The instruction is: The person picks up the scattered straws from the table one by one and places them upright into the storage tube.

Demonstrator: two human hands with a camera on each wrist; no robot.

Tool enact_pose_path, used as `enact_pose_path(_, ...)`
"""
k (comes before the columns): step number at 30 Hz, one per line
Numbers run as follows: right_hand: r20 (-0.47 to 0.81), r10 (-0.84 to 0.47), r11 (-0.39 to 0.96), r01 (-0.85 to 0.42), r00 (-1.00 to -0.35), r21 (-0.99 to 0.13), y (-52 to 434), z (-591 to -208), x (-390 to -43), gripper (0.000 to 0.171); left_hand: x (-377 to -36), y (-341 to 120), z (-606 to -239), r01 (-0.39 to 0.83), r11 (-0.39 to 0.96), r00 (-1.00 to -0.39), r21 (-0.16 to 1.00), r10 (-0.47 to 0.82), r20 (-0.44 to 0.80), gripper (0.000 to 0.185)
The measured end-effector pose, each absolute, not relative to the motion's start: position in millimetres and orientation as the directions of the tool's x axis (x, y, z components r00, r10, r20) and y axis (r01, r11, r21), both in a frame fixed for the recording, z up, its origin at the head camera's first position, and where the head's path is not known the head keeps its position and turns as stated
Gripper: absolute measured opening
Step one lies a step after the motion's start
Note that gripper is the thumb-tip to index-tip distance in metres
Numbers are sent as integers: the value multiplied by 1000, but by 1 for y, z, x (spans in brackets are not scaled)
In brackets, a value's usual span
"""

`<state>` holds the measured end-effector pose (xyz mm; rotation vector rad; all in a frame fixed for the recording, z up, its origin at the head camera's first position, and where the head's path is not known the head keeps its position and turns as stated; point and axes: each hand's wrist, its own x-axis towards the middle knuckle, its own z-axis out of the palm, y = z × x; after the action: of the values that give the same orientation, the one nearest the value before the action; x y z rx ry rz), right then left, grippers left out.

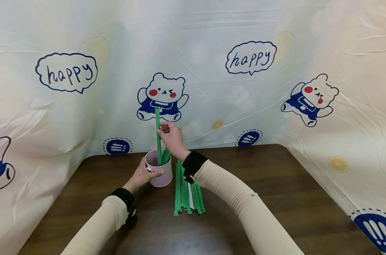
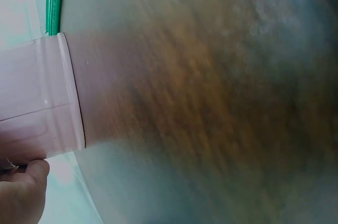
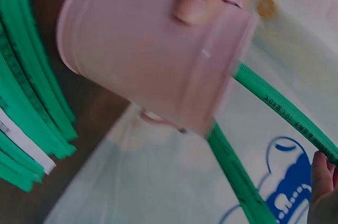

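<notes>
A small pink bucket (image 1: pixel 161 179) stands upright on the table, with several green-wrapped straws (image 1: pixel 165 158) leaning inside it. My left hand (image 1: pixel 144 176) grips the bucket's left side, thumb across its front; a fingertip shows at its wall in the left wrist view. Above the bucket, my right hand (image 1: pixel 174 137) pinches a green-wrapped straw (image 1: pixel 158 136) by its upper part. That straw stands nearly vertical, its lower end inside the rim; dark print shows on it in the right wrist view. Beside the bucket lies a bunch of green-wrapped straws (image 1: pixel 178 193).
Among the loose straws is one white-wrapped straw (image 1: pixel 190 195). The right forearm passes over the bunch's far end. A brown wooden table (image 1: pixel 259 198) carries everything. Behind it hangs a printed curtain (image 1: pixel 205 106) with bears and "happy" bubbles, reaching the table's back edge.
</notes>
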<state>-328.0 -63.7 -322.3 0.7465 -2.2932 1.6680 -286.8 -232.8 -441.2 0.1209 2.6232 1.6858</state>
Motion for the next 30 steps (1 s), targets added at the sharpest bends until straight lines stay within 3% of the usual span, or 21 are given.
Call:
enact_pose_path(15, 352, -352, 295, -459, -867, -838, -68, -366, -319, 26, -289, -230, -441, 47, 400, -995, 915, 103, 6, 98)
enact_pose_path(23, 348, -365, 283, -459, -864, -842, -61, -364, -320, 32, -289, -233, -443, 60, 411, -995, 910, 101, 20, 99)
enact_pose_path(30, 339, -356, 286, -447, -871, -848, -25, -353, -331, 35, -288, -235, -437, 36, 400, -996, 916, 89, 0, 102)
